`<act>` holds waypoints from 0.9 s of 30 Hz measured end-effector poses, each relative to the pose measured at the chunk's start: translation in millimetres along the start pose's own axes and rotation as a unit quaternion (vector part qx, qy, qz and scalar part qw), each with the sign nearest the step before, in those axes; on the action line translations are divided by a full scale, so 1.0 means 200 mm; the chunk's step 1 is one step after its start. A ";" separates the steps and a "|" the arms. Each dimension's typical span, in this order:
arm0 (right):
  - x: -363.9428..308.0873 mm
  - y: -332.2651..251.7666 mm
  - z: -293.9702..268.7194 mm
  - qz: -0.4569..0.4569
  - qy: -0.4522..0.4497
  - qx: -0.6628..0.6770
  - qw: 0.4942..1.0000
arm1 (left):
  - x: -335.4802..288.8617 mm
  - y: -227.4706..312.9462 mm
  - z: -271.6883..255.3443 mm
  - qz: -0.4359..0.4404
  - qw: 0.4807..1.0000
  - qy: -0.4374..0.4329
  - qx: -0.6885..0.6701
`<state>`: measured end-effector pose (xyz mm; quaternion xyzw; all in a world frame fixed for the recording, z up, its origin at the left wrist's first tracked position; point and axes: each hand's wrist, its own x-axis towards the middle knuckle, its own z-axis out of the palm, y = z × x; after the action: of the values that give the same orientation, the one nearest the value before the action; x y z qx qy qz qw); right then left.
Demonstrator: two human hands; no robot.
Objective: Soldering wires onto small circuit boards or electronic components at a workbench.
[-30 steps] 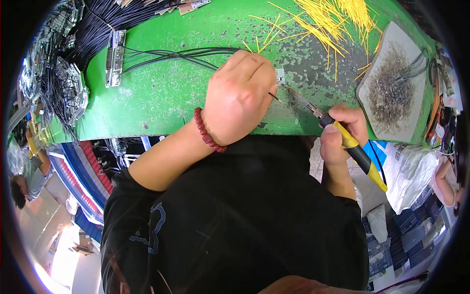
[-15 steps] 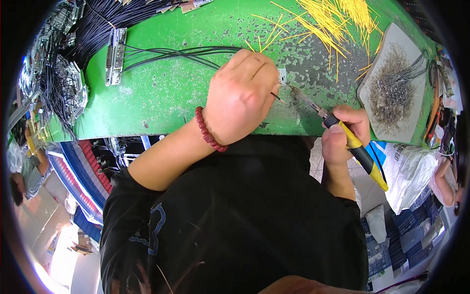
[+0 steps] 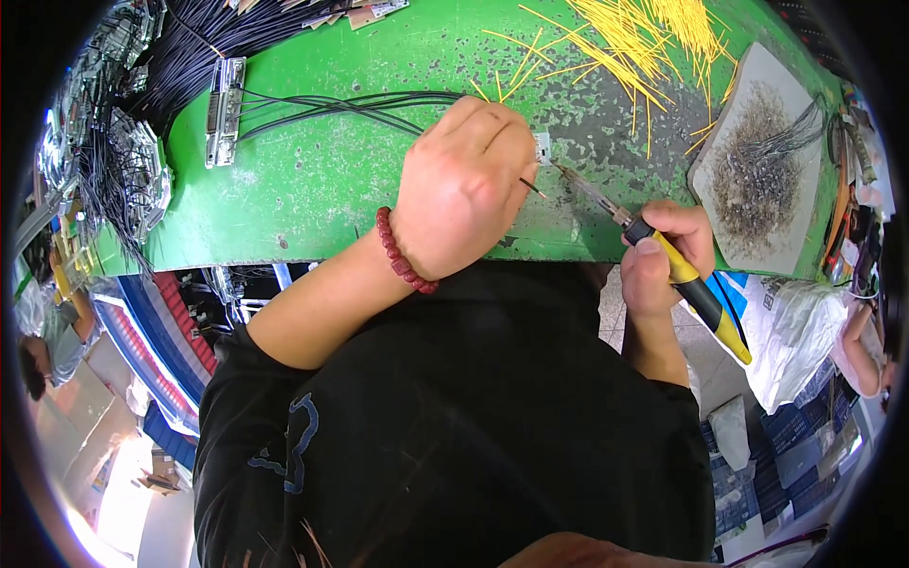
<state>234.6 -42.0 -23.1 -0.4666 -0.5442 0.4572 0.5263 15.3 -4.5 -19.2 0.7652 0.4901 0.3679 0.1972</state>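
Note:
My left hand [image 3: 469, 185] is closed over the black wires [image 3: 365, 102], and one short wire end [image 3: 533, 187] sticks out on its right side. Just past its fingers shows the edge of a small whitish piece [image 3: 543, 147]; the rest of it is hidden by the hand. My right hand [image 3: 668, 251] is wrapped round a yellow and black soldering iron [image 3: 699, 295]. The iron's tip [image 3: 561, 170] points up and left, at or very near the whitish piece; whether they touch I cannot tell. The wires run left to a silvery metal connector housing [image 3: 225, 112].
Yellow wires or thin tubes [image 3: 630, 47] lie spread at the back of the green table [image 3: 312, 204]. At right is a grey slab [image 3: 757, 170] with dark crumbs and thin wires. Bundled black wires [image 3: 213, 38] and metal housings [image 3: 133, 180] crowd the left. Other people sit at both edges.
Almost nothing differs. The soldering iron's tip and both hands hold nearly the same place, and the whole view has shifted very slightly.

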 end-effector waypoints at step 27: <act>0.02 0.01 0.00 0.021 -0.004 0.003 1.000 | 0.07 -0.02 -0.08 -0.014 0.994 -0.104 -0.013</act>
<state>233.7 -38.3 -23.6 -0.4740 -0.5353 0.4719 0.5159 4.5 9.2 -6.4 0.7894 0.4733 0.2901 0.2620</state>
